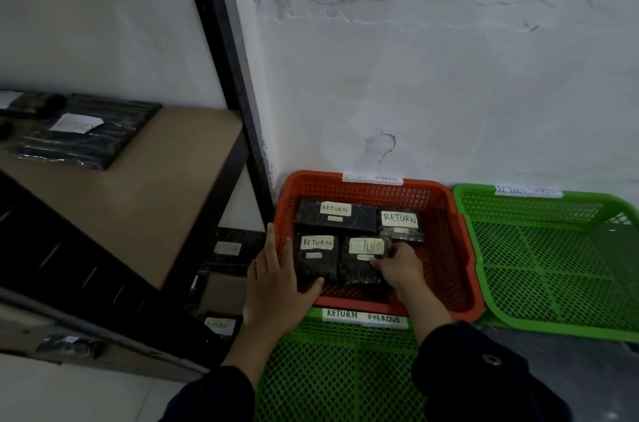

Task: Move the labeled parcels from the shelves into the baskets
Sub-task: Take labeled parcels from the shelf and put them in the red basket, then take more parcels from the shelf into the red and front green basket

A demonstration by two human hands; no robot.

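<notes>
An orange basket [446,224] on the floor by the wall holds several black wrapped parcels, each with a white "RETURN" label. My right hand [401,266] grips the front right parcel [359,259] inside the basket. My left hand [276,280] lies flat with fingers spread on the basket's left rim, its thumb touching the front left parcel [316,259]. Two more parcels lie at the back: one on the left [335,216], one on the right [401,224].
A green basket [332,369] labelled "RETURN OVERDUE" sits under me, and a second green basket [553,248] stands to the right. The black-framed shelf unit [221,179] at left carries a large flat labelled parcel [86,131]; lower shelves hold more labelled parcels [221,324].
</notes>
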